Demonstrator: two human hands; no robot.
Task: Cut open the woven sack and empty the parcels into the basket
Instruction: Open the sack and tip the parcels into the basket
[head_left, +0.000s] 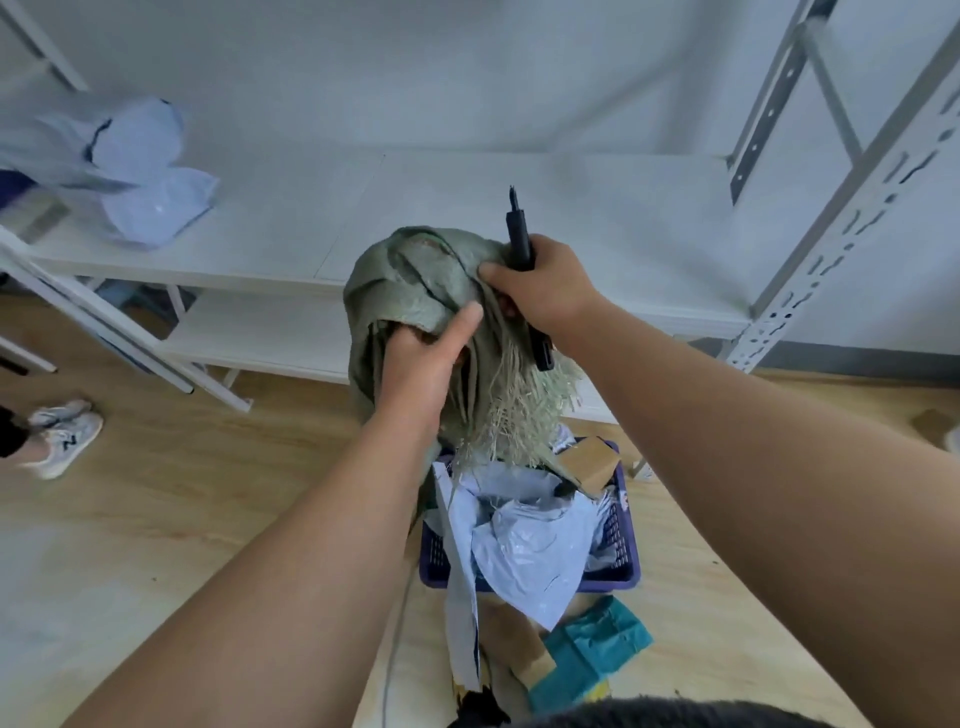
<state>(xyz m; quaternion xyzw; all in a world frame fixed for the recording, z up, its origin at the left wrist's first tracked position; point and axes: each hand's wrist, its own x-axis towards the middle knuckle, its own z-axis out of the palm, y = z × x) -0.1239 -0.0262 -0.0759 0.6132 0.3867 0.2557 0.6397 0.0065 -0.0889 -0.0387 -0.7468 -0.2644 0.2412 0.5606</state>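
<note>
I hold the green woven sack (410, 275) bunched up above the purple basket (618, 571). Its frayed cut edge (519, 410) hangs down toward the basket. My left hand (421, 364) grips the sack from below. My right hand (545, 286) clutches the sack's top together with a black cutter (519, 234), blade end pointing up. Pale blue mailer bags (524, 551) and a brown cardboard parcel (592, 462) fill the basket. A teal parcel (597, 644) and a brown one (519, 639) lie on the floor beside it, nearer to me.
White metal shelving (467, 208) stands behind the basket, with pale blue mailers (150, 176) on its left end. A perforated shelf upright (841, 218) rises at right. Another person's sneakers (62, 431) stand on the wooden floor at left.
</note>
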